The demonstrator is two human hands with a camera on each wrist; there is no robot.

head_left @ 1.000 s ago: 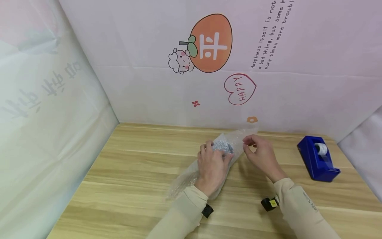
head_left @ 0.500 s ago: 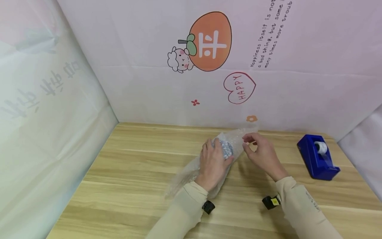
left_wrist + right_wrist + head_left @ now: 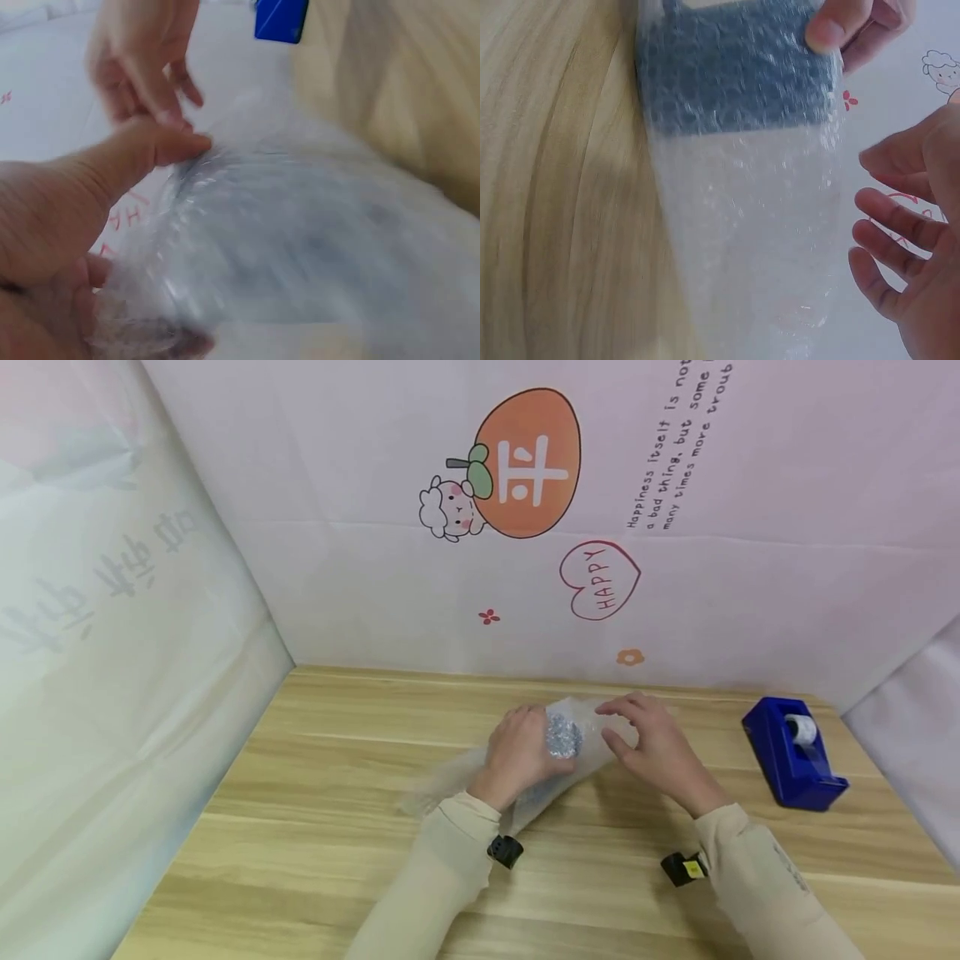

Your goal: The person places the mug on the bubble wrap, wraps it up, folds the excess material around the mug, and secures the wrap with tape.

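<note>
A dark blue-grey item (image 3: 735, 82) shows through clear bubble wrap (image 3: 742, 217) in the right wrist view. In the head view its rounded end (image 3: 564, 737) looks silvery under the plastic. My left hand (image 3: 521, 747) grips the wrapped item from its left side, thumb along the near edge. The left wrist view is blurred, with my left thumb (image 3: 165, 144) at the edge of the wrap. My right hand (image 3: 660, 756) hovers beside the loose wrap on the right, fingers bent loosely and holding nothing. What the item is cannot be made out.
A blue tape dispenser (image 3: 795, 756) with a white roll stands at the right of the wooden table (image 3: 315, 827). A printed white cloth (image 3: 375, 593) rises behind the table, and another hangs at the left. Black wrist cameras hang below both sleeves.
My left hand has turned and tilted the wrapped item up, shifting slightly left. The wrap's far end has dropped toward the right. My right hand stays nearby, its fingers spread a little wider.
</note>
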